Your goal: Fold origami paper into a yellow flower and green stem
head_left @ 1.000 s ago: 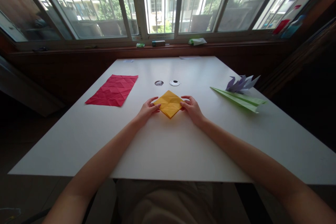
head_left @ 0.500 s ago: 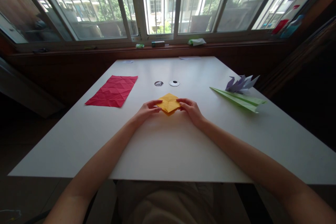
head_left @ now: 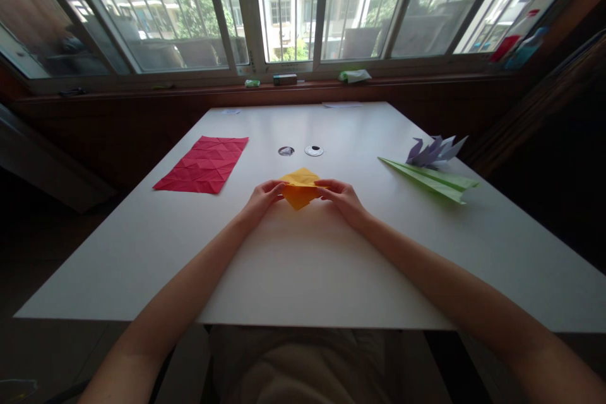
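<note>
Pinching a folded, creased yellow-orange paper square (head_left: 299, 189) from both sides, the person's two bare hands meet near the middle of the white rectangular table (head_left: 303, 265). The left hand (head_left: 261, 198) has its fingers closed on the paper's left corner, thumb and fingertips drawn together around the edge. The right hand (head_left: 341, 197) grips the opposite corner the same way, its fingers curled over the top of the paper and the thumb beneath. Between the two sets of fingertips the paper is held in a bent, partly folded shape, its upper flap tipped toward the window and its lower point hanging toward the tabletop; whether that point touches the table cannot be told.

Just beyond the fingertips, farther from the person, two small round grey and white discs (head_left: 300, 151) lie side by side on the table, apart from the paper. Well out to the left of the left fingers lies a flat red creased paper sheet (head_left: 202, 163), spread open on the surface. Well out to the right of the right fingers rests a long pale-green folded paper wedge (head_left: 430, 179), and touching its far side sits a small lilac folded paper figure (head_left: 434, 151) with pointed flaps. Past all of these, far from both hands, a brown wooden window ledge (head_left: 303, 87) carries a few small objects under the barred window panes.
</note>
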`<state>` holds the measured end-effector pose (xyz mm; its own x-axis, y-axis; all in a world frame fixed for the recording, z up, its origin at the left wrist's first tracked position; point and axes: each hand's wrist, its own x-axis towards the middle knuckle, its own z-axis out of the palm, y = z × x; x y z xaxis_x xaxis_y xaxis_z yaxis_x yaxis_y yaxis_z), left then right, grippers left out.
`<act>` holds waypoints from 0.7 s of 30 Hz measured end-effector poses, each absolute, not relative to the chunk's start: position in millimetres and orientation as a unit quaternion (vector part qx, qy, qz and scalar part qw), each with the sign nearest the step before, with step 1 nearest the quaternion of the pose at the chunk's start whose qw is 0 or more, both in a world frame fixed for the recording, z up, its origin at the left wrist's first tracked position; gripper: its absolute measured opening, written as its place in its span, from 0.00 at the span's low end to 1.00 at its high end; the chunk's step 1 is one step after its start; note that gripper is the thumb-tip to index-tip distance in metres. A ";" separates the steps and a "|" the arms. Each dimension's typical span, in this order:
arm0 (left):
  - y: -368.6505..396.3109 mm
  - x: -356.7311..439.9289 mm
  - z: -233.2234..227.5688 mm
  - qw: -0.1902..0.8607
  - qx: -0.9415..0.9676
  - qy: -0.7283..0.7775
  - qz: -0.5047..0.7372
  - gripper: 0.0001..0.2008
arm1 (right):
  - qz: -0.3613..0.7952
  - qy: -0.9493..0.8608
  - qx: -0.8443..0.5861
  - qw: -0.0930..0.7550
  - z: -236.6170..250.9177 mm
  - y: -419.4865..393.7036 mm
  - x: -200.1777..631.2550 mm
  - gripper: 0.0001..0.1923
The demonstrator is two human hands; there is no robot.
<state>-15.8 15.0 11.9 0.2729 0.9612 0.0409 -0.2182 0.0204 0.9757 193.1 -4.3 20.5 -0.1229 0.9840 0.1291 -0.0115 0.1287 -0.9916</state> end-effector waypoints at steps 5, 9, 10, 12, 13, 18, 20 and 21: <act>16.6 -16.6 9.7 0.603 0.511 0.375 0.485 0.16 | 0.497 -0.563 -0.431 0.500 18.5 -2.7 193.6 0.16; 16.4 -18.0 9.1 0.590 0.527 0.376 0.482 0.19 | 0.503 -0.557 -0.425 0.507 17.2 -2.5 194.2 0.15; 16.3 -18.4 9.0 0.586 0.534 0.379 0.477 0.21 | 0.503 -0.557 -0.421 0.509 17.0 -2.5 194.3 0.14; 16.1 -19.0 8.7 0.579 0.545 0.386 0.467 0.23 | 0.503 -0.559 -0.414 0.512 16.8 -2.2 194.6 0.13; 16.0 -19.2 8.5 0.578 0.548 0.388 0.464 0.24 | 0.504 -0.559 -0.412 0.513 16.6 -2.0 194.7 0.13; 16.5 -19.0 8.2 0.584 0.542 0.378 0.472 0.23 | 0.510 -0.544 -0.415 0.522 15.1 -0.4 195.4 0.13; 17.2 -18.8 8.1 0.588 0.537 0.374 0.475 0.22 | 0.513 -0.538 -0.416 0.524 13.9 0.4 195.8 0.12; 17.8 -18.8 8.0 0.591 0.533 0.373 0.477 0.22 | 0.515 -0.533 -0.417 0.526 13.3 0.8 195.9 0.12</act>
